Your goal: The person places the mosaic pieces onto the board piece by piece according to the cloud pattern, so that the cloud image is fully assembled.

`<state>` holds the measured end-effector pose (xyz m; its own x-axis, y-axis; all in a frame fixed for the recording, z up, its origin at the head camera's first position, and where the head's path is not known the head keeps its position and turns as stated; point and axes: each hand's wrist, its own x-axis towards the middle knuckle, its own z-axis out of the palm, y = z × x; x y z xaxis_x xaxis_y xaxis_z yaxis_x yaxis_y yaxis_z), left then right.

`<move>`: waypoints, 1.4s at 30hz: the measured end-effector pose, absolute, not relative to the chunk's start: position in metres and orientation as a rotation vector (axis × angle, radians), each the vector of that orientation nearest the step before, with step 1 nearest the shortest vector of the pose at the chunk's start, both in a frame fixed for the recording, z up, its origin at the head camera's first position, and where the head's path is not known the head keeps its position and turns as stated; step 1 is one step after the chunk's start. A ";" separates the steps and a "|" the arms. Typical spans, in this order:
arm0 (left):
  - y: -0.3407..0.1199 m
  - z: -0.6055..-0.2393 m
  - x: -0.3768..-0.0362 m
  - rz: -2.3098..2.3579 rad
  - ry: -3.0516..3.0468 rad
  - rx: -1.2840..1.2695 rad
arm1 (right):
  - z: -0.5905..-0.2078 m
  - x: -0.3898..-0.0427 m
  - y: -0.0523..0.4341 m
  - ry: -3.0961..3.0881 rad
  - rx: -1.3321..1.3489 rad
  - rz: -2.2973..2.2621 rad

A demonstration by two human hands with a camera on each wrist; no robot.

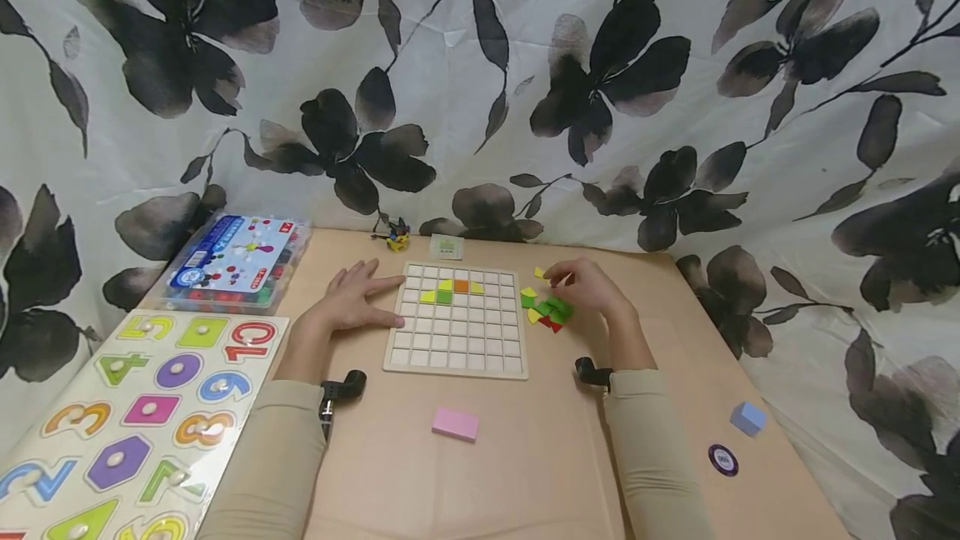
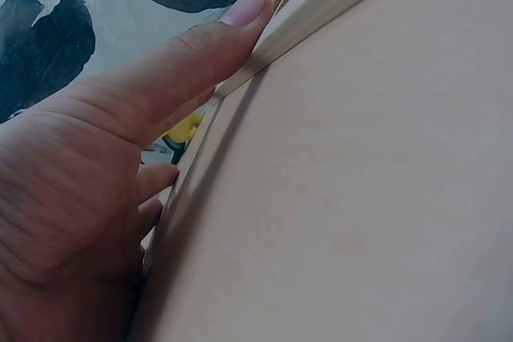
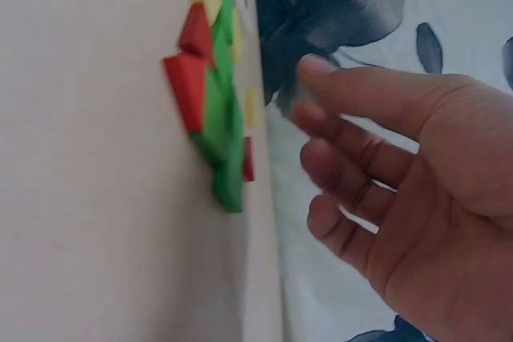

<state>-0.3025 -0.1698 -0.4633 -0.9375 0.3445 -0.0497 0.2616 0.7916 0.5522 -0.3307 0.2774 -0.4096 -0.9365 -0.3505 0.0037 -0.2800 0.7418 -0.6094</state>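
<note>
head view, far left: a number puzzle board [image 1: 142, 419] overhangs the table's [image 1: 540, 457] left edge, and behind it a clear plastic box of beads [image 1: 236, 261] sits near the back corner, close to the flowered curtain [image 1: 480, 65] that closes off the table's far side. between that box and the grid board lies open tabletop, where the left hand [image 1: 352, 300] rests flat, fingers straight and spread, gripping nothing; its fingertips and thumb touch the left rim of the wooden grid board [image 1: 457, 325]. the left wrist view shows the thumb [image 2: 200, 50] pressed along that rim.

the grid board is pale wood, square, split into small square cells, lying flat at the middle of the table. near its far edge a short row of cells holds yellow, green and orange pieces [image 1: 450, 290]; the other cells show bare. behind it, near the curtain, sit a small yellow toy [image 1: 396, 238] and a small clear packet [image 1: 447, 247]. in front of it, a pink block [image 1: 455, 424] lies alone on wide bare tabletop between the two sleeves.

just right of the board lies a loose pile of coloured tiles [image 1: 546, 309], green, red and yellow, touching and overlapping. the right hand [image 1: 588, 286] hovers over the pile with fingers loosely bent; in the right wrist view the fingers [image 3: 353, 158] are parted and close on nothing, apart from the tiles. further right, a blue block [image 1: 747, 418] and a round dark token [image 1: 723, 459] lie near the table's right edge.
</note>
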 end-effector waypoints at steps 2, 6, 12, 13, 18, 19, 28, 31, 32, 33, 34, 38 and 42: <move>-0.169 -0.463 -0.302 0.842 2.833 0.479 | -0.414 -0.331 0.281 2.796 -0.500 -0.914; -0.168 -0.463 -0.302 0.831 2.838 0.484 | -0.421 -0.332 0.285 2.754 -0.455 -0.850; -0.169 -0.462 -0.301 0.817 2.838 0.481 | -0.425 -0.334 0.284 2.761 -0.449 -0.824; -0.169 -0.461 -0.301 0.816 2.839 0.479 | -0.426 -0.334 0.284 2.762 -0.450 -0.829; -0.169 -0.460 -0.301 0.824 2.838 0.478 | -0.427 -0.335 0.285 2.750 -0.459 -0.890; -0.169 -0.460 -0.301 0.826 2.837 0.479 | -0.428 -0.336 0.285 2.746 -0.461 -0.905; -0.169 -0.460 -0.301 0.833 2.832 0.477 | -0.423 -0.337 0.275 2.782 -0.494 -1.210; -0.169 -0.460 -0.301 0.828 2.837 0.481 | -0.417 -0.336 0.265 2.780 -0.555 -1.328; -0.169 -0.461 -0.301 0.829 2.837 0.480 | -0.414 -0.336 0.261 2.756 -0.577 -1.369; -0.169 -0.461 -0.301 0.829 2.835 0.479 | -0.412 -0.335 0.257 2.728 -0.593 -1.404; -0.169 -0.461 -0.301 0.829 2.834 0.477 | -0.410 -0.335 0.252 2.698 -0.598 -1.434; -0.169 -0.461 -0.301 0.828 2.825 0.464 | -0.406 -0.337 0.230 2.561 -0.612 -1.495; -0.169 -0.461 -0.301 0.826 2.827 0.462 | -0.404 -0.340 0.205 2.536 -0.668 -1.405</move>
<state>-0.3011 -0.1686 -0.4607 -0.9394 0.3364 -0.0664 0.2477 0.7996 0.5471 -0.3403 0.2053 -0.4038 -0.8859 -0.4586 0.0695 -0.3022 0.4570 -0.8365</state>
